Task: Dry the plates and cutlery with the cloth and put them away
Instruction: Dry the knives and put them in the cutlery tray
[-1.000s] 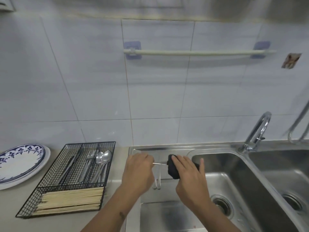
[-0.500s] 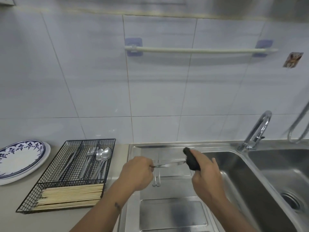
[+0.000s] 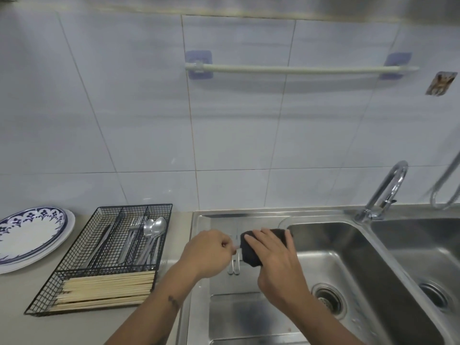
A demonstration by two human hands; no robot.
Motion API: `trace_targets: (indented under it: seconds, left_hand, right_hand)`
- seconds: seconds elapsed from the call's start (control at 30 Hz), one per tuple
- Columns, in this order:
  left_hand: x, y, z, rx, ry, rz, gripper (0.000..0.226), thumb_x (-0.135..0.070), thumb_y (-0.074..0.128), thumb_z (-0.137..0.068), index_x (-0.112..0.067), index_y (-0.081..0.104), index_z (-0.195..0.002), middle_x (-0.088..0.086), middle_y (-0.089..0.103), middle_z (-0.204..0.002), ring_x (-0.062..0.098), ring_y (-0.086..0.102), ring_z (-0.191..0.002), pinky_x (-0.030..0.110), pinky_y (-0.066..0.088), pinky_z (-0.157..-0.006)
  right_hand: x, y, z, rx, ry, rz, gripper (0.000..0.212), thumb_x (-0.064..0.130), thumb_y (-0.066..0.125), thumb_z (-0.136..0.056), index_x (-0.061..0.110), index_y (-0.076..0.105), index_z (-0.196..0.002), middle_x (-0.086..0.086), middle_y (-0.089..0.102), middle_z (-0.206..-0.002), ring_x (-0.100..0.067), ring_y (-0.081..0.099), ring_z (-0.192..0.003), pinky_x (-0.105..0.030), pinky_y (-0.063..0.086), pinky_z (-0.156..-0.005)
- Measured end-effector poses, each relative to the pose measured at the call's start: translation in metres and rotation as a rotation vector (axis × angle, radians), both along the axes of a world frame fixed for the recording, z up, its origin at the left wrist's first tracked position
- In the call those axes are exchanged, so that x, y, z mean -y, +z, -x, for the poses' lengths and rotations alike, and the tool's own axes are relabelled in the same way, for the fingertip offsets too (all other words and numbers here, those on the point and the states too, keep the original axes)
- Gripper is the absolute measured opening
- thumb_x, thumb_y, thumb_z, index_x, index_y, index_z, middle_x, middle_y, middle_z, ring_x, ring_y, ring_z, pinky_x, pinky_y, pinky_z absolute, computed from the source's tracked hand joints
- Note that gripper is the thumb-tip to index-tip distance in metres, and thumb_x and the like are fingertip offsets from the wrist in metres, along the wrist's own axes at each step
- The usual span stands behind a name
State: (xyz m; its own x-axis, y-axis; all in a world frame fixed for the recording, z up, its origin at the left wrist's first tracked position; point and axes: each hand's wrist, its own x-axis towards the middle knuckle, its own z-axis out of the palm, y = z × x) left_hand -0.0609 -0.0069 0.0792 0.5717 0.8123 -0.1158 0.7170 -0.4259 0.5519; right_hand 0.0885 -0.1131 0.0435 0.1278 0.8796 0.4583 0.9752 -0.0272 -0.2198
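Wire tray point(image 3: 74, 260) holds cutlery point(image 3: 146, 241) and chopsticks point(image 3: 107, 287); right hand point(image 3: 273, 257) grips cloth point(image 3: 251, 252), left hand point(image 3: 209, 252) pinches utensil point(image 3: 236, 241).

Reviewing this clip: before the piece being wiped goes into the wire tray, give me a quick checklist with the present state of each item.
1. Piece held firmly: left hand pinches its end. Ok.
2. Dark cloth wrapped round the piece, gripped by the right hand. Ok.
3. Which piece it is: almost all is hidden by the cloth. Cannot tell.
4. Piece dry: cannot tell.
5. Wire tray within reach, beside the sink, with knives, forks and spoons in separate compartments. Ok.
6. All cutlery dried: two pieces lie on the draining board under the hands. Not ok.
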Motion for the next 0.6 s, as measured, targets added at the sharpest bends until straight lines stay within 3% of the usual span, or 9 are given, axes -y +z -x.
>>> trace_targets:
  seconds: [0.03, 0.13, 0.23, 0.33, 0.47, 0.6]
  left_hand:
    - [-0.001, 0.002, -0.002, 0.012, 0.003, 0.008, 0.024, -0.035, 0.053, -0.096, -0.028, 0.075, -0.089, -0.012, 0.068, -0.074, 0.012, 0.065, -0.075, 0.029, 0.052, -0.070]
    - [-0.003, 0.001, -0.005, 0.010, -0.008, 0.022, 0.020, -0.038, 0.056, -0.097, -0.031, 0.075, -0.099, -0.012, 0.073, -0.091, 0.011, 0.067, -0.089, 0.030, 0.053, -0.082]
    - [0.000, -0.012, 0.000, 0.027, 0.013, 0.069, 0.016, -0.031, 0.058, -0.098, -0.028, 0.074, -0.096, -0.013, 0.069, -0.087, 0.008, 0.064, -0.084, 0.025, 0.050, -0.076]
    - [0.003, -0.031, 0.006, 0.176, 0.145, 0.212, 0.016, -0.020, 0.059, -0.098, -0.023, 0.069, -0.085, -0.008, 0.063, -0.075, 0.007, 0.055, -0.066, 0.015, 0.042, -0.055]
    - [0.011, -0.046, 0.001, 0.439, 0.380, 0.410, 0.018, -0.015, 0.061, -0.097, -0.017, 0.066, -0.080, -0.003, 0.057, -0.070, 0.015, 0.051, -0.067, 0.028, 0.042, -0.066]
    - [0.020, -0.040, -0.020, 0.635, 0.438, 0.537, 0.009, -0.007, 0.062, -0.094, -0.013, 0.066, -0.088, 0.002, 0.063, -0.070, 0.015, 0.059, -0.064, 0.031, 0.049, -0.061]
  right_hand:
    - [0.000, 0.000, 0.002, -0.012, 0.030, -0.002, 0.072, 0.000, 0.065, -0.053, 0.018, 0.067, -0.123, 0.000, 0.067, -0.123, -0.024, 0.062, -0.119, -0.061, 0.035, -0.105]
    - [0.008, -0.004, -0.009, -0.053, 0.016, 0.057, 0.075, -0.002, 0.067, -0.056, 0.018, 0.064, -0.129, -0.001, 0.064, -0.130, -0.024, 0.059, -0.123, -0.059, 0.032, -0.109]
    - [0.014, -0.005, -0.032, -0.172, -0.143, 0.126, 0.076, -0.010, 0.065, -0.062, 0.018, 0.061, -0.133, -0.001, 0.062, -0.132, -0.025, 0.055, -0.126, -0.054, 0.023, -0.114]
    - [0.015, -0.001, -0.046, -0.237, -0.179, 0.089, 0.078, -0.016, 0.055, -0.066, 0.017, 0.056, -0.136, -0.001, 0.059, -0.134, -0.025, 0.051, -0.129, -0.052, 0.025, -0.117]
    - [0.012, 0.010, -0.035, -0.297, -0.078, -0.062, 0.076, -0.017, 0.053, -0.065, 0.011, 0.057, -0.135, -0.003, 0.059, -0.133, -0.026, 0.056, -0.119, -0.043, 0.044, -0.105]
    - [0.004, 0.016, -0.013, -0.331, -0.009, -0.075, 0.073, -0.007, 0.047, -0.068, 0.012, 0.055, -0.138, -0.002, 0.057, -0.136, -0.023, 0.056, -0.121, -0.036, 0.045, -0.105]
